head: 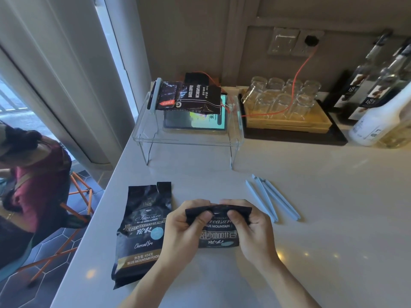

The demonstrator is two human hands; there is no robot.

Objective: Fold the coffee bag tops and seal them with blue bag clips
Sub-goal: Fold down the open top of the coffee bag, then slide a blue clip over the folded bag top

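Observation:
A black coffee bag (219,237) lies on the white counter in front of me, its top rolled down toward me. My left hand (185,227) pinches the left end of the fold and my right hand (252,227) pinches the right end. A second black coffee bag (143,232) lies flat to the left, its top unfolded. Three light blue bag clips (270,196) lie loose on the counter to the right of my hands. Farther back, another coffee bag (191,96) with a blue clip (155,94) on its end rests on a clear acrylic shelf.
The clear acrylic shelf (191,138) stands at the back with a lit tablet (195,120) under it. A wooden tray of upturned glasses (284,101) and bottles (378,103) fill the back right. The counter edge runs down the left; a person sits beyond it.

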